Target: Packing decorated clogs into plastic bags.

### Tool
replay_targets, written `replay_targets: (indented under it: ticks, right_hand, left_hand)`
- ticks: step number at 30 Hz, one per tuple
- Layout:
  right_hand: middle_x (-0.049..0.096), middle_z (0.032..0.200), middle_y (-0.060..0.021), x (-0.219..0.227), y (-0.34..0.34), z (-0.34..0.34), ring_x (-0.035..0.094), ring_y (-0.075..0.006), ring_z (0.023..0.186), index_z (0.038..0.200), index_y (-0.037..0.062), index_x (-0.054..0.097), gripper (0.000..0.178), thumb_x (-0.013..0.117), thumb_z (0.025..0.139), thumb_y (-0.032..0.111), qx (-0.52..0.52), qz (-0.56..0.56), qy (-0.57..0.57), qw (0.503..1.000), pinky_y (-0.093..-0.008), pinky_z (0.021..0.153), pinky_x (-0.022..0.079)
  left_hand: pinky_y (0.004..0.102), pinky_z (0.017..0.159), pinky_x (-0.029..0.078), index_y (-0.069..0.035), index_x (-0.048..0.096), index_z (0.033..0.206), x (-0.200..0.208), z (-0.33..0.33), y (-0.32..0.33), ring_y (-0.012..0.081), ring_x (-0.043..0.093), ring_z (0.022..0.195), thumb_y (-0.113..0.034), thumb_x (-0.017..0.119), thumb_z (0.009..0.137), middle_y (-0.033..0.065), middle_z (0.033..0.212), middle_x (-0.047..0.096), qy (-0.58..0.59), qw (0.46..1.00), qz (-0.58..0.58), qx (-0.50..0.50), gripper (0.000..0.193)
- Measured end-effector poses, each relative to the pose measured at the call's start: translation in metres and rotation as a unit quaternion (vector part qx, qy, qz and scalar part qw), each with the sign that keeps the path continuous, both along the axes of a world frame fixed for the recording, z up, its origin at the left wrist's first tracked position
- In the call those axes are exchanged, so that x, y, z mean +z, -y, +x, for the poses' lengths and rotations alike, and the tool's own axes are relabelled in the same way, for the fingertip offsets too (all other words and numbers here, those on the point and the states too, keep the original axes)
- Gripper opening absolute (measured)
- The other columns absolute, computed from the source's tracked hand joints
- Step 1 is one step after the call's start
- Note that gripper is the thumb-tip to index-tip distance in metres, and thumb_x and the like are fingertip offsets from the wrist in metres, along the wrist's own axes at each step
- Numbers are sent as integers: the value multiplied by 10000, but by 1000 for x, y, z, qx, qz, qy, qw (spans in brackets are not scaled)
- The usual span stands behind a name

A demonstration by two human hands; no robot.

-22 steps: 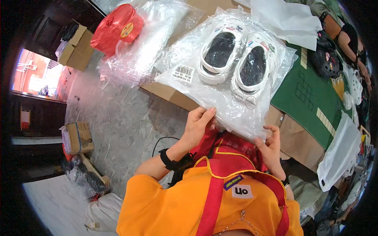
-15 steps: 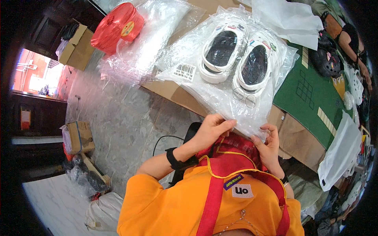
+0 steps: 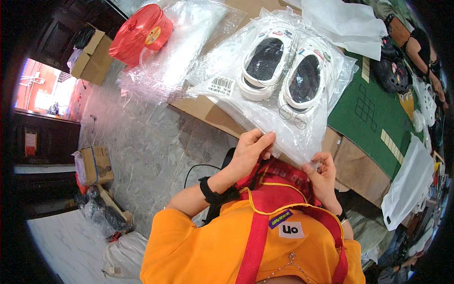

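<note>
My left hand (image 3: 249, 149) has thumb and forefinger pressed together on the lower edge of a clear plastic bag (image 3: 250, 115), the other fingers curled under where I can only partly see them. My right hand (image 3: 323, 176) nips the bag's near corner between thumb and bent fingers; the film is so thin and bright there that I can't make out exactly where the tips meet. Inside the bag, beyond my hands, a pair of white shoes (image 3: 257, 93) lies side by side with dark insoles up, the toes blurred by creases and glare and the charms on them hard to tell apart. A barcode label (image 3: 221, 86) sits near the bag's left corner. The bag rests on cardboard (image 3: 210, 112), mostly covered, and its right side hides an edge of the green mat (image 3: 347, 116). To the left, a red roll (image 3: 138, 34) stands by a heap of clear plastic (image 3: 182, 52) cut off by the upper edge. Far right, another person's arm (image 3: 414, 49) shows, the rest lost in the dark rim.
</note>
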State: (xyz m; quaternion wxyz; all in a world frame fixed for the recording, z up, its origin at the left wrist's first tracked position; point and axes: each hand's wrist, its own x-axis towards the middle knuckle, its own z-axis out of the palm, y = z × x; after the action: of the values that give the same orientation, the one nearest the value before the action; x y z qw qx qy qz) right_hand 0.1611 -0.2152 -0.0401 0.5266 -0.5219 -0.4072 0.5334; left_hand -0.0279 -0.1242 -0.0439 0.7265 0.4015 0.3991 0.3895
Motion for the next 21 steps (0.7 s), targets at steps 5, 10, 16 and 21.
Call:
replay_targets:
  ticks: [5,10,16,21]
  right_hand:
    - [546,862,-38,3,-3,-3,544,-80,741,967,53,425,218,588,825,17,-21,-6,-51,998,-189,643,437]
    - [533,853,-28,5,1,-1,555,-84,763,956,54,423,212,583,826,7,-9,-17,-44,999,-194,647,439]
    - [510,825,-7,3,3,7,539,-63,737,947,64,421,206,582,829,12,1,-10,-51,999,-178,615,424]
    - [487,822,13,-3,3,13,502,-47,756,963,68,435,207,587,829,28,-21,-26,-40,999,-171,600,398]
  left_hand:
    - [201,520,394,-10,576,809,-1,8,9,51,488,576,-170,591,849,0,690,550,-11,993,63,-102,166]
    - [203,531,398,7,590,811,4,8,9,49,488,581,-154,591,849,-3,668,550,-29,992,94,-84,165]
    - [198,498,363,-19,596,775,8,-7,-14,42,448,549,-188,601,840,-19,635,523,-24,994,63,87,181]
    - [224,506,384,-18,569,765,8,-32,-20,80,485,569,-137,610,819,-6,654,534,-97,973,168,127,137]
